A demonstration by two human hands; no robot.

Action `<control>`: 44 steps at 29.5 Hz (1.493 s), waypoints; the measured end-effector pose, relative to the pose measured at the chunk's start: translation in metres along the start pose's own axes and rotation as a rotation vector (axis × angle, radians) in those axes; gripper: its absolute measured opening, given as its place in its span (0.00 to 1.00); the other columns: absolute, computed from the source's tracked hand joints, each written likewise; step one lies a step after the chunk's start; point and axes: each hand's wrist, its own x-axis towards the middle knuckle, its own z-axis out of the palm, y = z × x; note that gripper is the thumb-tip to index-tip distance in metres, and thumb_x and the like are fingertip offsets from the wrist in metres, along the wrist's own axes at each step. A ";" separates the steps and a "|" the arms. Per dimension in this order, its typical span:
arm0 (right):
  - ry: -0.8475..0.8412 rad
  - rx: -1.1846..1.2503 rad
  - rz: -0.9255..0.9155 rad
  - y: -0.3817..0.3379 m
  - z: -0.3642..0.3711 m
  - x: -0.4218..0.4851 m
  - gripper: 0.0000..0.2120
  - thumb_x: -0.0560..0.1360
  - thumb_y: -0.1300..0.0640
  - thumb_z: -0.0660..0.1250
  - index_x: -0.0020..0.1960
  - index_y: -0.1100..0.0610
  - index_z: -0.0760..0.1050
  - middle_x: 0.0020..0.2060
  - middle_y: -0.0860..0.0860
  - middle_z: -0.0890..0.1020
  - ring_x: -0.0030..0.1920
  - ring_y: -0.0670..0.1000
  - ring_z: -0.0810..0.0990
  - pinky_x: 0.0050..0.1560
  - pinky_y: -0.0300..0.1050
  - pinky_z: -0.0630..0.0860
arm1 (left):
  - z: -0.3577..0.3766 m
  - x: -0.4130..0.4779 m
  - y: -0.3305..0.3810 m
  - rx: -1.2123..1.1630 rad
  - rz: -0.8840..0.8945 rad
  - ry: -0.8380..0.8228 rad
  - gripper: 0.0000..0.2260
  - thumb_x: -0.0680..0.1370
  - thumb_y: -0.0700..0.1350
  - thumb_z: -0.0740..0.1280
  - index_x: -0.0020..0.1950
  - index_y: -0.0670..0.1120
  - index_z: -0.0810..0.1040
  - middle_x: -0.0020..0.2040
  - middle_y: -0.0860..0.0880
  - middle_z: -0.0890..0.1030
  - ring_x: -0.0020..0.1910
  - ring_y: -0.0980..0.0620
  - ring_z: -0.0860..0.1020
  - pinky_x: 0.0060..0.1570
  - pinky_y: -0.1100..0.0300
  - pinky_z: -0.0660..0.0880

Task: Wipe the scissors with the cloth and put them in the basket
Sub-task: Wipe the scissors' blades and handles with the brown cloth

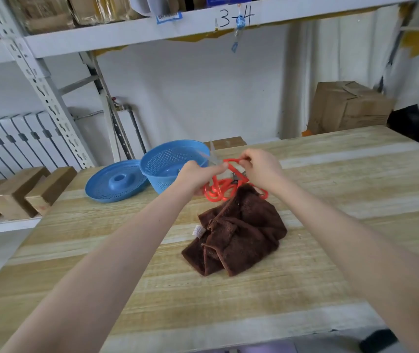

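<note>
Two hands grip one pair of orange-handled scissors (231,162) beside the blue basket (152,171).
Left hand (198,177) pinches near the blurred blades; right hand (261,169) pinches a handle loop. More scissors (216,191) lie heaped beneath, touching the brown cloth (240,231). Basket lid (113,183) lies left; bare wooden table (343,200) lies to the right.

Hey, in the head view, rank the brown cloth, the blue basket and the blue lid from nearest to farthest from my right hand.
1. Brown fuzzy cloth, just nearside of the right hand pinching orange-handled scissors.
2. Blue perforated plastic basket, left, beyond the left hand.
3. Round blue plastic lid, farthest left.
</note>
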 end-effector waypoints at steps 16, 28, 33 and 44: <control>-0.218 -0.237 0.178 -0.030 0.028 -0.058 0.17 0.76 0.43 0.59 0.36 0.54 0.71 0.32 0.49 0.74 0.41 0.55 0.78 0.39 0.45 0.72 | -0.019 -0.041 -0.028 -0.430 -0.089 -0.009 0.05 0.82 0.35 0.54 0.57 0.39 0.66 0.39 0.43 0.76 0.33 0.48 0.77 0.37 0.58 0.74; -0.171 0.557 0.523 -0.054 0.004 -0.078 0.14 0.73 0.57 0.60 0.29 0.54 0.69 0.28 0.50 0.73 0.32 0.51 0.73 0.33 0.43 0.63 | -0.024 -0.038 -0.046 -0.601 -0.138 0.055 0.12 0.83 0.37 0.55 0.67 0.41 0.66 0.40 0.44 0.76 0.33 0.48 0.78 0.35 0.58 0.75; -0.264 1.364 0.791 -0.074 0.010 -0.085 0.10 0.74 0.63 0.59 0.48 0.62 0.79 0.34 0.56 0.82 0.29 0.52 0.81 0.31 0.40 0.78 | -0.013 -0.036 -0.045 -0.592 -0.112 0.062 0.05 0.83 0.37 0.55 0.57 0.43 0.67 0.38 0.44 0.76 0.29 0.53 0.77 0.35 0.57 0.76; -0.087 1.528 0.659 -0.082 0.034 -0.084 0.15 0.75 0.77 0.54 0.47 0.64 0.77 0.38 0.57 0.82 0.37 0.48 0.83 0.40 0.36 0.81 | -0.018 -0.037 -0.056 -0.214 -0.049 0.009 0.16 0.82 0.50 0.56 0.38 0.48 0.74 0.33 0.47 0.75 0.31 0.49 0.72 0.39 0.59 0.71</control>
